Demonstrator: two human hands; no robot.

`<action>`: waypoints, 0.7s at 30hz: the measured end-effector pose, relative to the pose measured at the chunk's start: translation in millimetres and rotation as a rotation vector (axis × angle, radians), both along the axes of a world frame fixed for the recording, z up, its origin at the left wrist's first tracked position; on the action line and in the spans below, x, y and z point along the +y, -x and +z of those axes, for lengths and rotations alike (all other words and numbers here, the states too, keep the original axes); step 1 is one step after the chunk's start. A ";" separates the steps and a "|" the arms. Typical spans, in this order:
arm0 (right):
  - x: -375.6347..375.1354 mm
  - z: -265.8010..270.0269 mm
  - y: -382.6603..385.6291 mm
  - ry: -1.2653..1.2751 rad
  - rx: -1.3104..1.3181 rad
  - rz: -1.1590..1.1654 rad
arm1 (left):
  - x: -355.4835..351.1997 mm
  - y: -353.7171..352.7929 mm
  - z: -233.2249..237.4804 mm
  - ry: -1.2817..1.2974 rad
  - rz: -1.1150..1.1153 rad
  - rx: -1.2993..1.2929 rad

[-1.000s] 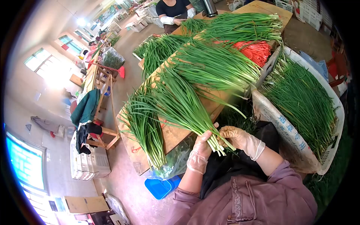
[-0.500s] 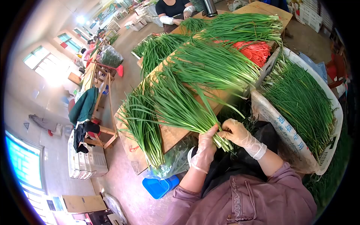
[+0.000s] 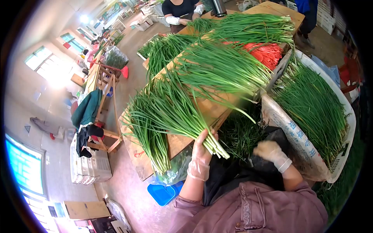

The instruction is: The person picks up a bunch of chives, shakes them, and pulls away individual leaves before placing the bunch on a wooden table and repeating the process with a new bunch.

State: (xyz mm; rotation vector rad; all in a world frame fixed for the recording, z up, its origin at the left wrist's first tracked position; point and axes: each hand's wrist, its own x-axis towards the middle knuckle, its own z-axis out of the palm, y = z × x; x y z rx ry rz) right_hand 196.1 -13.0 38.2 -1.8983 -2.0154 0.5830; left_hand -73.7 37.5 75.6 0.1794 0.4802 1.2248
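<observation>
My left hand point(image 3: 202, 149), in a thin clear glove, is wrapped round the pale stem ends of a bunch of garlic chives point(image 3: 175, 112). Its green leaves fan out up and left over the table, overlapping a second bunch of chives point(image 3: 153, 145) that lies at the table's near left corner. Well to the right of the cut ends, my gloved right hand point(image 3: 271, 153) is over my dark lap, close to the white basket's side. Its fingers are blurred by motion, and what they hold, if anything, does not show.
Larger piles of chives point(image 3: 225, 68) cover the wooden table point(image 3: 180, 143), beside red strips point(image 3: 266, 54). A white basket point(image 3: 347, 112) full of chives stands right; loose leaves point(image 3: 241, 136) hang below the table edge. A blue bin point(image 3: 163, 194) is on the floor. A co-worker point(image 3: 180, 9) works opposite.
My right hand has left the stem ends and moved right and slightly down. My left hand has shifted left with the bunch still in it. A person's legs now show at the back right.
</observation>
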 end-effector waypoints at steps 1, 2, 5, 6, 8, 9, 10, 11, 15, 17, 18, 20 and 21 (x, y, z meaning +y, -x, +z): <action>12.4 23.3 1.9 -0.148 0.071 -0.142 | -2.8 1.9 0.3 0.004 -0.029 -0.082; 24.6 27.3 1.0 -0.428 0.102 -0.174 | -4.5 4.1 3.9 0.025 -0.086 -0.192; 58.4 48.4 16.7 -0.292 0.116 -0.048 | -9.5 0.7 10.4 0.022 -0.068 -0.329; 69.0 41.9 25.2 -0.125 0.154 0.039 | -8.2 2.3 2.5 0.018 -0.071 -0.293; 66.4 33.0 60.5 0.173 0.726 0.161 | -6.3 5.9 -11.7 0.041 -0.048 -0.123; 57.3 48.1 82.9 -0.026 0.545 0.238 | -6.8 0.4 -8.9 0.112 0.020 0.011; 45.7 63.0 103.3 -0.218 0.360 0.307 | -10.1 -4.9 -3.7 0.187 0.088 0.144; 36.2 64.9 117.9 -0.270 0.340 0.379 | -12.0 -6.7 2.4 0.176 0.071 0.217; 62.1 65.9 102.5 -0.561 0.046 0.393 | -11.8 5.0 16.2 0.176 0.026 0.210; 90.6 67.5 75.1 -0.591 -0.280 0.045 | -11.6 11.9 25.5 0.217 0.031 0.184; 101.2 72.1 61.7 -0.533 -0.483 -0.123 | -11.5 15.9 30.0 0.241 0.036 0.176; 129.6 35.2 41.7 -0.714 -0.417 -0.215 | -12.3 17.6 45.2 0.282 0.056 0.126; 133.2 24.0 43.2 -0.712 -0.417 -0.216 | -12.8 20.9 50.1 0.274 0.041 0.057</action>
